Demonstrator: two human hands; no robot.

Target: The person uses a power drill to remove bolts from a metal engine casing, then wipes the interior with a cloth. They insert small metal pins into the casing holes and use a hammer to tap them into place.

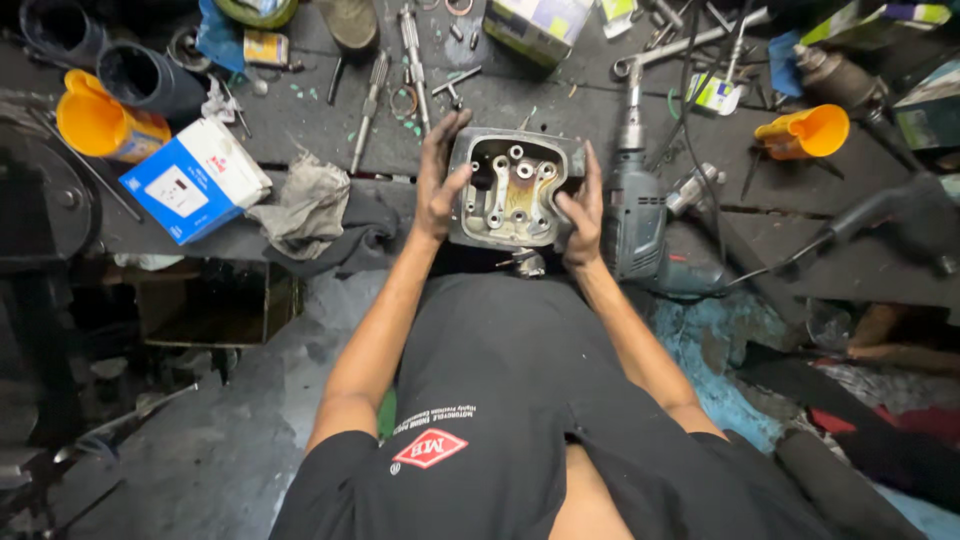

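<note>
A grey metal engine cover, box-shaped with several round holes and a rusty inside, is held open side up at the near edge of the dark workbench. My left hand grips its left side, thumb over the rim. My right hand grips its right side. Both hands are black with grease.
An electric drill lies right of the cover. Two orange funnels, a blue and white box, a grey rag, wrenches and screwdrivers crowd the bench. Dark pipes sit at far left.
</note>
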